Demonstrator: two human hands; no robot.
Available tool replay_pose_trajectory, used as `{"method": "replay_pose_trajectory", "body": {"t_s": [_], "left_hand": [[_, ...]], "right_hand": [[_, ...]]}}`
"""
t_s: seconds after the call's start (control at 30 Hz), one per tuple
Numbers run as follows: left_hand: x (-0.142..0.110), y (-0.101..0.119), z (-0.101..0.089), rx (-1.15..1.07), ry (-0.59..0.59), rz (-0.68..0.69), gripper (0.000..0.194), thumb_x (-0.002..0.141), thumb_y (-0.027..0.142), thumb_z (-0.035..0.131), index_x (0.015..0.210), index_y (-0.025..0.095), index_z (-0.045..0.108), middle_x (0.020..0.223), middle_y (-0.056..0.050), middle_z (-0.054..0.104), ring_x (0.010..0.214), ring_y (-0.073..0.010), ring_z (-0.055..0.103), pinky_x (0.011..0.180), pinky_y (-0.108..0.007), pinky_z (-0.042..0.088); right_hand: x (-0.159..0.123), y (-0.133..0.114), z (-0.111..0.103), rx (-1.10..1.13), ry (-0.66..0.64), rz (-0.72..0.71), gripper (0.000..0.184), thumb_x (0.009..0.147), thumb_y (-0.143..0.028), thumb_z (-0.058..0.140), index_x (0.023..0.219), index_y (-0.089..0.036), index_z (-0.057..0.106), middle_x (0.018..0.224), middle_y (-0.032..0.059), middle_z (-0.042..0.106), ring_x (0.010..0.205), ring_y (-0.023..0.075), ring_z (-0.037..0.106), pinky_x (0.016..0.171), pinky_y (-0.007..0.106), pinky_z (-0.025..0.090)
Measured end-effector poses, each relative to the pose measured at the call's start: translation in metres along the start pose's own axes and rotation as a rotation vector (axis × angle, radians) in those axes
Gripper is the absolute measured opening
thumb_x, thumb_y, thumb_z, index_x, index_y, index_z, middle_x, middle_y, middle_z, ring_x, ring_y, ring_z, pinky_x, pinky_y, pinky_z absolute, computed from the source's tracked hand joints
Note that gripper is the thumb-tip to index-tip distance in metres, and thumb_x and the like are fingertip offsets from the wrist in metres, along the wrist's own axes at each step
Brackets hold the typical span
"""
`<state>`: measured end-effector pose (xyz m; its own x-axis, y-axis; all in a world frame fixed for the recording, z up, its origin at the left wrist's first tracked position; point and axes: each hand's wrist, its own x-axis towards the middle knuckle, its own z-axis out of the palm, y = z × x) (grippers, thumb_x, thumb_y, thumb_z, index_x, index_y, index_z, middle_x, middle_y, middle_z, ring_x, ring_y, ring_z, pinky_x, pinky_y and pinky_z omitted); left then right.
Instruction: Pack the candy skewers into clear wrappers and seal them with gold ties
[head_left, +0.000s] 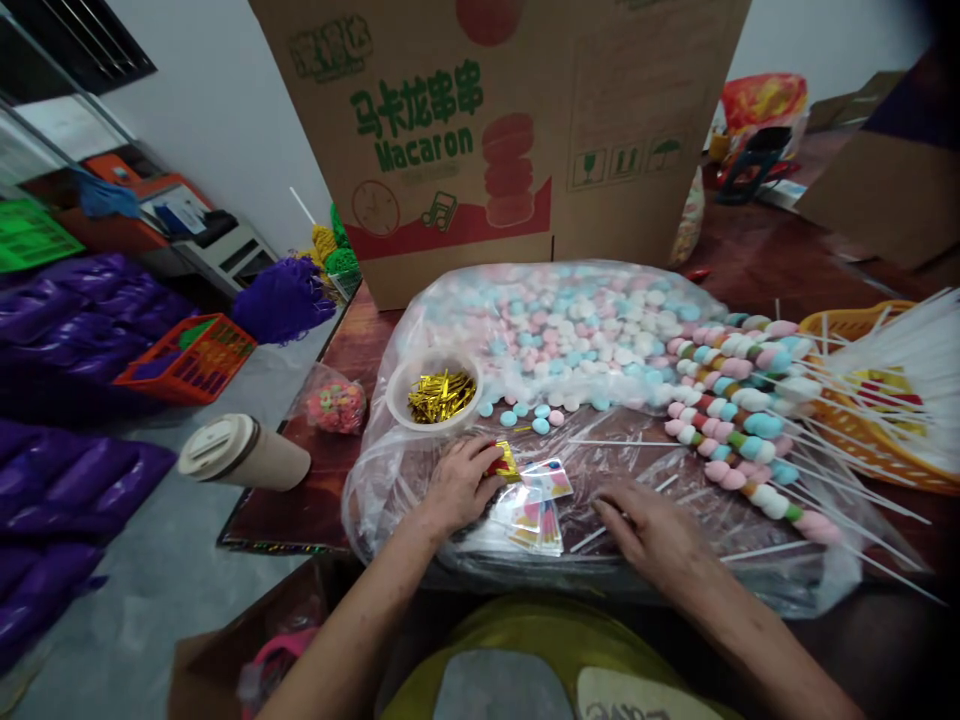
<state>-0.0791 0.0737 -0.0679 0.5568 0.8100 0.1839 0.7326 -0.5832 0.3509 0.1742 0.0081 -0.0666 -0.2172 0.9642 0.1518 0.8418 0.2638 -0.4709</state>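
My left hand [461,484] is low over the plastic, its fingers closed on a small gold-and-red packet [508,461]. Beside it lie printed cards in clear sleeves [541,520]. My right hand [651,525] is to the right of the cards, fingers curled together; whether anything is between them is hidden. Thin white sticks [600,532] lie near its fingertips. Behind both hands is a large clear bag of pink, blue and white marshmallows [570,325], with a few loose blue marshmallows [541,426] in front. A white bowl [396,400] holds gold twist ties [442,397].
Skewered marshmallows [750,420] are piled at right, beside an orange basket [817,325] with white sticks. A big cardboard box [630,225] stands behind. At left are a lidded cup [277,458] and a bag of colourful pieces [337,407] near the table's edge.
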Motion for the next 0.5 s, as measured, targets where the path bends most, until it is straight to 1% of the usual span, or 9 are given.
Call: {"method": "replay_pose_trajectory", "body": {"t_s": [0.07,0.13,0.2,0.27,0.33,0.37,0.47,0.5], "left_hand": [[-0.002,-0.002,0.004,-0.027,0.036,0.009,0.033,0.082,0.03,0.053,0.113,0.019,0.055,0.118,-0.01,0.054,0.108,-0.0235,0.047,0.094,-0.041,0.038],[-0.004,-0.003,0.008,-0.041,0.07,0.003,0.033,0.082,0.029,0.052,0.113,0.019,0.055,0.118,-0.011,0.053,0.109,-0.024,0.047,0.095,-0.043,0.038],[-0.006,-0.005,0.011,-0.049,0.078,-0.009,0.033,0.083,0.029,0.051,0.114,0.019,0.054,0.12,-0.011,0.052,0.11,-0.0239,0.046,0.096,-0.044,0.036],[-0.009,-0.006,0.01,-0.07,0.066,-0.018,0.034,0.083,0.029,0.051,0.115,0.018,0.054,0.121,-0.011,0.052,0.112,-0.0233,0.045,0.098,-0.043,0.034],[-0.009,-0.003,0.006,-0.118,0.06,-0.033,0.035,0.083,0.03,0.051,0.115,0.016,0.054,0.121,-0.012,0.052,0.112,-0.023,0.045,0.099,-0.042,0.035],[-0.008,0.001,0.002,-0.146,0.071,-0.047,0.036,0.083,0.03,0.051,0.116,0.015,0.054,0.122,-0.013,0.052,0.113,-0.0233,0.045,0.099,-0.042,0.034],[0.003,0.025,-0.014,-0.245,0.11,-0.056,0.047,0.079,0.036,0.055,0.12,0.014,0.05,0.128,-0.015,0.046,0.121,-0.0258,0.037,0.103,-0.045,0.027],[0.01,0.035,-0.018,-0.294,0.077,-0.03,0.053,0.076,0.039,0.059,0.122,0.015,0.049,0.13,-0.014,0.045,0.123,-0.0266,0.035,0.104,-0.046,0.024]], "right_hand": [[0.019,-0.012,0.009,0.074,0.006,0.14,0.029,0.086,-0.035,0.042,0.101,-0.017,0.059,0.084,0.0093,0.062,0.075,0.021,0.057,0.065,0.03,0.042],[0.036,-0.021,0.02,0.173,0.006,0.271,0.04,0.079,-0.036,0.052,0.113,-0.015,0.055,0.075,0.0066,0.062,0.066,0.0204,0.057,0.058,0.029,0.04],[0.047,-0.024,0.029,0.273,-0.005,0.306,0.045,0.076,-0.032,0.054,0.117,-0.013,0.052,0.065,0.0021,0.06,0.056,0.0174,0.054,0.053,0.027,0.04],[0.049,-0.019,0.031,0.326,0.009,0.282,0.046,0.08,-0.03,0.048,0.121,-0.011,0.047,0.062,-0.0001,0.058,0.054,0.0146,0.054,0.052,0.025,0.042],[0.041,-0.011,0.024,0.395,0.06,0.268,0.046,0.083,-0.032,0.043,0.123,-0.008,0.045,0.066,0.0009,0.06,0.057,0.0135,0.055,0.054,0.024,0.045],[0.034,-0.008,0.018,0.445,0.094,0.26,0.045,0.084,-0.035,0.044,0.121,-0.008,0.047,0.07,0.0024,0.061,0.06,0.0137,0.057,0.056,0.024,0.047],[0.011,-0.007,-0.004,0.564,0.199,0.219,0.037,0.08,-0.037,0.053,0.107,-0.013,0.058,0.083,0.0065,0.066,0.07,0.0159,0.061,0.063,0.026,0.05],[0.005,-0.01,-0.01,0.572,0.228,0.192,0.033,0.079,-0.036,0.055,0.104,-0.015,0.06,0.088,0.0069,0.067,0.074,0.0166,0.062,0.066,0.027,0.05]]}}
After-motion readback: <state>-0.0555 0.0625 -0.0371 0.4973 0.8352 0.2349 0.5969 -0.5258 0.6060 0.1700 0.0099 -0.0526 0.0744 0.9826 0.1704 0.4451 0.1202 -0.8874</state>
